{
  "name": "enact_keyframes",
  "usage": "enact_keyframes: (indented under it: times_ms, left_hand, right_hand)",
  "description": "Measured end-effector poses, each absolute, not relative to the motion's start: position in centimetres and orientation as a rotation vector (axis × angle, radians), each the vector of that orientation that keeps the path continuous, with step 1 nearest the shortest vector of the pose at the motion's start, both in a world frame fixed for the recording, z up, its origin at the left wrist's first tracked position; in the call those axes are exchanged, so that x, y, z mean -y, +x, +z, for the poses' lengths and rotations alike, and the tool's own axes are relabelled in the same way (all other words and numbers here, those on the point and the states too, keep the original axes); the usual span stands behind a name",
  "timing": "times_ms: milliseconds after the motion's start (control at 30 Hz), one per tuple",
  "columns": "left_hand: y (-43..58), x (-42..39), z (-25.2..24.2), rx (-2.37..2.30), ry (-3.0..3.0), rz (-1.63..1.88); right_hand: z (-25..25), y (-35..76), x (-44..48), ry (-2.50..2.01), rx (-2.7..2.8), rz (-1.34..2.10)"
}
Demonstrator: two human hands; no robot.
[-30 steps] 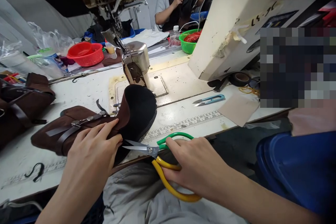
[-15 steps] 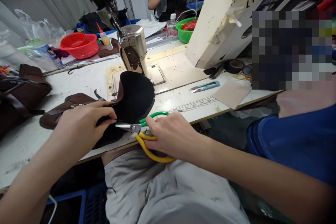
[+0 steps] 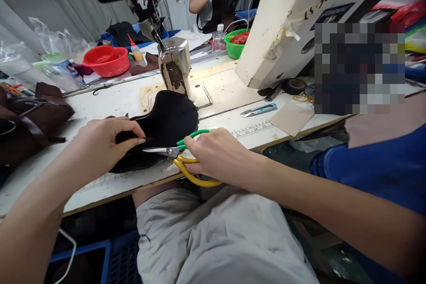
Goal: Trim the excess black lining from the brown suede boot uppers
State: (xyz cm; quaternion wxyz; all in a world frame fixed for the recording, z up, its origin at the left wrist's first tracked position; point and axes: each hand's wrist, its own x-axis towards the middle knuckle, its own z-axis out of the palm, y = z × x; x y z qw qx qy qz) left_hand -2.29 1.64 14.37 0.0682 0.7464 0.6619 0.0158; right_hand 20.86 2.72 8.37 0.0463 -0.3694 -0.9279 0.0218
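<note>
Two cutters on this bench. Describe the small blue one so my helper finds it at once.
Start at the cream sewing machine body on the right of the white table. In front of its base, beside a tan card sheet, lie the thread snips. They are small, pale blue and untouched, unlike the green-and-yellow scissors in the right hand.

I've got both forearms bare, left hand (image 3: 100,142) and right hand (image 3: 216,155) ungloved; blue short sleeve (image 3: 382,173) on my right, light grey trousers (image 3: 216,239) below.

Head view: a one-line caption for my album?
Left hand pinches a black shoe piece; right hand holds scissors to it, beside a sewing machine.
</note>
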Motion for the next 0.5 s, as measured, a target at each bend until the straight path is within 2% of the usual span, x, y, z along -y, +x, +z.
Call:
enact_keyframes:
  times_ms: [500]
  left_hand:
    - [-2.8, -1.7, 13.6, -1.922, 2.363, 0.107]
  right_hand:
    - [8.7, 19.1, -3.2, -1.087, 2.824, 0.024]
